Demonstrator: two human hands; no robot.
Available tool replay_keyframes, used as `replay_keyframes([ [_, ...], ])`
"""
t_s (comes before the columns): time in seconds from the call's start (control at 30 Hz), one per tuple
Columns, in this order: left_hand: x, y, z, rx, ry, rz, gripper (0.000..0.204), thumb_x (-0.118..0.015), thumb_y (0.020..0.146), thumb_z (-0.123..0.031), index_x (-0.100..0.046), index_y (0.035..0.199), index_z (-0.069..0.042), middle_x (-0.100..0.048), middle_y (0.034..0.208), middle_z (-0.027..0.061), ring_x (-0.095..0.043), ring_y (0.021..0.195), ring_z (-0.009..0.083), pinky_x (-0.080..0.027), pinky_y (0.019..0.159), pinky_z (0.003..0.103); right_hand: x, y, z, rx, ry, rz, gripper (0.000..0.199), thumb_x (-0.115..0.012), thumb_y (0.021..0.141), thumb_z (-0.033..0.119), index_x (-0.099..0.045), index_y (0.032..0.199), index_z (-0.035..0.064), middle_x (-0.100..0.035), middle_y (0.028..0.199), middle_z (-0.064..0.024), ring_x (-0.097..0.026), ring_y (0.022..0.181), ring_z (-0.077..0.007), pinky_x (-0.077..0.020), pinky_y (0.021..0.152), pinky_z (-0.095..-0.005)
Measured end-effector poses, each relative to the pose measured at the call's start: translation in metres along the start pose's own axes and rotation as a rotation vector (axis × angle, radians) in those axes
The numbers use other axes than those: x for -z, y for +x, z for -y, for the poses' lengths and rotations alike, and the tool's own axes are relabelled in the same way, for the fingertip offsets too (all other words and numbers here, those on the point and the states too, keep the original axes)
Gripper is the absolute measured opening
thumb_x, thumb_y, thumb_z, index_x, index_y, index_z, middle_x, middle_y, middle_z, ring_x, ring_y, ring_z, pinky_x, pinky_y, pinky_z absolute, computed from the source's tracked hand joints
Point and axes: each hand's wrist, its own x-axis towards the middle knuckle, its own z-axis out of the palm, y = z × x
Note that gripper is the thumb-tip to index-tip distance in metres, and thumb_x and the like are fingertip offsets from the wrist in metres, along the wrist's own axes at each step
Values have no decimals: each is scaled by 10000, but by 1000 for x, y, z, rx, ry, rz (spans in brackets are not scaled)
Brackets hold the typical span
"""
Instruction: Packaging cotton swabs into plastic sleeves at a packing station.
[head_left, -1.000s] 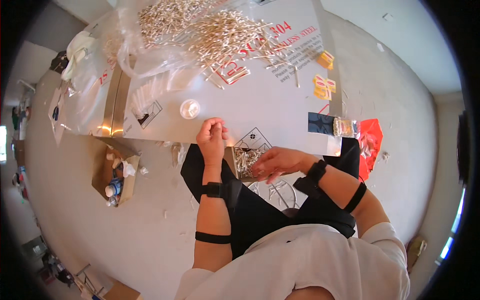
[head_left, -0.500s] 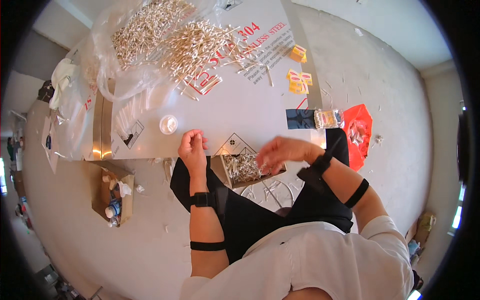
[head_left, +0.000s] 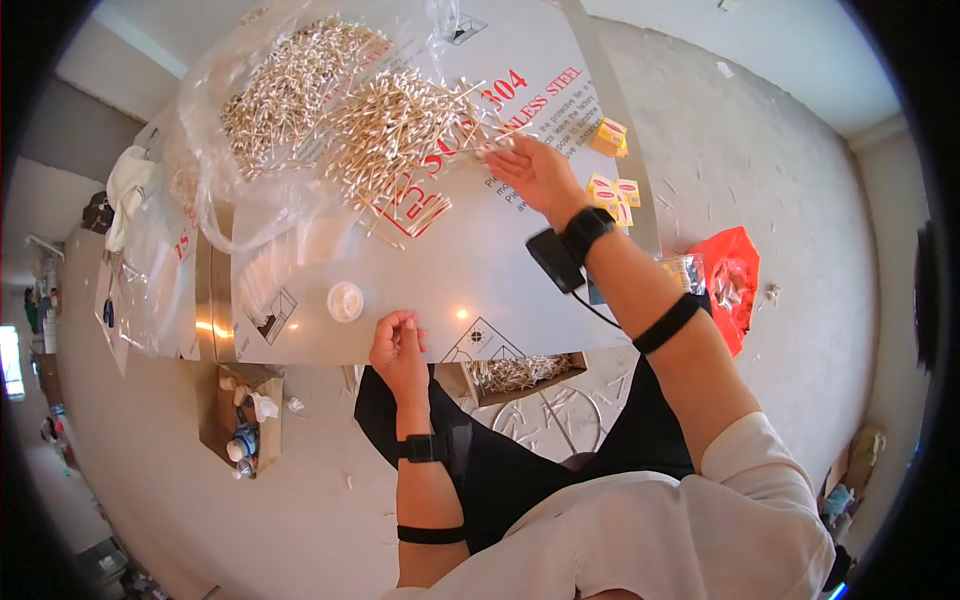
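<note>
My right hand [head_left: 538, 178] reaches over the table with its fingers stretched out, beside the right end of a loose pile of cotton swabs [head_left: 400, 125]. Its fingertips are at a few stray swabs; I see none gripped. Near the table's front edge my left hand [head_left: 400, 352] is closed, thumb and fingers together; whatever is in it, if anything, cannot be made out. A small round white tub [head_left: 345, 301] stands just left of that hand. More swabs [head_left: 300, 90] lie in a clear plastic bag [head_left: 215, 215] at the far left.
Yellow packets [head_left: 610, 195] and a small yellow stack [head_left: 608, 137] lie at the table's right edge. My forearm partly hides a clear pack of swabs [head_left: 683, 270]. Below the front edge sits a box of swabs [head_left: 520, 372]; an open carton [head_left: 270, 440] and a red bag [head_left: 733, 290] flank the table.
My right hand has risen from the swab box below the table edge to the pile's right side, its fingers now extended. My left hand keeps its place by the front edge. The view has shifted slightly.
</note>
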Motion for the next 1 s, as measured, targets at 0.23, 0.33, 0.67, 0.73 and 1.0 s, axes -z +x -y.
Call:
replay_keyframes([
  [0.23,3,-3,-8,50,15,-43,58,-587,935,-8,-622,979,-20,-649,881,27,-585,656,69,-451,516,192,12,-16,-2,194,-205,158,375,-567,962,172,-512,1244,-69,-589,1218,-217,-616,1105,-321,-508,969,-416],
  [0.33,0,-3,-7,37,-3,-31,55,-590,937,-14,-625,979,-22,-649,880,24,-587,658,68,-452,517,191,48,-37,-24,490,-935,280,451,-627,927,217,-539,1272,-60,-570,1284,-184,-590,1165,-305,-483,989,-397],
  [0.67,3,0,-5,16,-33,5,52,-594,940,-32,-630,976,-19,-649,893,26,-593,673,74,-471,527,197,61,-141,-88,640,-1639,1511,898,-565,866,610,-383,1407,-84,-268,1517,-268,-212,1443,-383,-143,1186,-503],
  [0.73,4,-1,-5,12,-24,9,52,-597,941,-37,-630,976,-19,-650,895,28,-598,678,76,-476,528,198,59,-171,-80,26,-1273,1600,518,-622,922,418,-588,1209,-12,-569,1260,-189,-507,1220,-338,-377,1064,-436],
  [1.0,4,-1,-3,-8,-66,30,48,-600,943,-38,-630,976,-20,-646,874,29,-604,685,72,-470,524,193,50,-71,11,601,-1787,-167,238,-680,824,248,-631,783,19,-667,794,-178,-653,735,-338,-508,639,-418],
])
